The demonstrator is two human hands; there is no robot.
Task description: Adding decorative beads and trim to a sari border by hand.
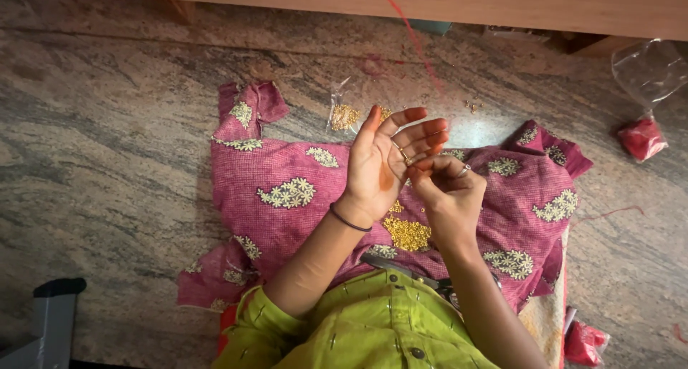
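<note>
A magenta cotton cloth with cream flower embroidery (pixel 287 190) lies spread on the speckled granite floor (pixel 107 154) beneath both hands. Left hand (pixel 383 161) is open; right hand (pixel 448 190) pinches a tiny golden bead (pixel 407 158) against the left fingers. A heap of golden beads (pixel 407 233) sits just below them.

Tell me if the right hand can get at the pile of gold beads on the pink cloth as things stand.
Probably yes. The bead pile lies open on the pink cloth, just below the right hand, with nothing over it. But that hand is pinched together with the left hand on something small, so it would have to let go first.
</note>
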